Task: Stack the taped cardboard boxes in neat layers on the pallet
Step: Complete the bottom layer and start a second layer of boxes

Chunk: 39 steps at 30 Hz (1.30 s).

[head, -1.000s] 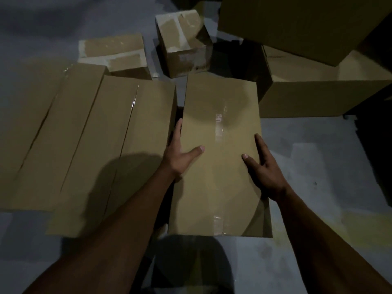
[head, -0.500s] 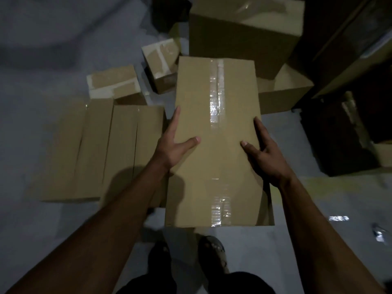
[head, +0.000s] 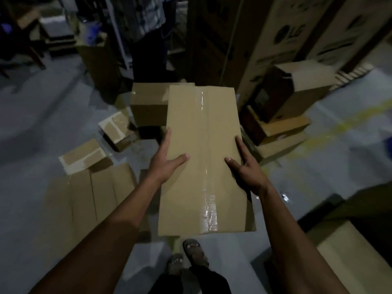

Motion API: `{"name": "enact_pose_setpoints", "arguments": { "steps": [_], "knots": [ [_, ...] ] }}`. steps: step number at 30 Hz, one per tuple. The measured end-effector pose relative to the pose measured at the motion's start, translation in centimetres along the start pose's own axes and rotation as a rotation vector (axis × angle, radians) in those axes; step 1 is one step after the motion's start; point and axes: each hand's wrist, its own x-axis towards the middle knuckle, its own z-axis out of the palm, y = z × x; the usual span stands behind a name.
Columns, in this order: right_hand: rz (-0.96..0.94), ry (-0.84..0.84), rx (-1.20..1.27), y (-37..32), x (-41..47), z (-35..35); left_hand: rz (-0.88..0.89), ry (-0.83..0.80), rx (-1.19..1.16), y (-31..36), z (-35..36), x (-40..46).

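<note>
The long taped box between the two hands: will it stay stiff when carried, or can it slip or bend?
The long taped box probably stays stiff: its top looks flat and the tape seam closed. It may be fairly light, since the left hand and right hand hold it only at the sides. That smooth cardboard could slip, as no fingers visibly reach underneath.

Grey floor point(head: 42, 124), yellow floor marking point(head: 339, 126), bystander's checked shirt point(head: 146, 15)
</note>
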Motion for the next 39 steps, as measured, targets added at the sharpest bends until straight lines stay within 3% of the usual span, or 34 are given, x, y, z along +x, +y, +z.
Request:
{"name": "enact_pose_setpoints", "arguments": {
  "steps": [7, 14, 25, 39],
  "knots": [
    [0.030, 0.294, 0.022, -2.2, -14.0, -8.9, 0.128, -0.280, 0.019, 11.1, 7.3, -5.1],
    [0.109, 0.594, 0.111, 0.3, -28.1, -14.3, 0.201, -0.567, 0.084, 16.2, 17.0, -11.8],
    [0.157, 0.926, 0.351, 7.9, -51.6, -21.9, 0.267, -0.917, 0.156, 19.8, 35.4, -27.9],
    [0.349, 1.233, 0.219, 15.6, -76.6, -33.0, 0.342, -1.169, 0.195, 22.3, 57.8, -48.2]
  ]
}}
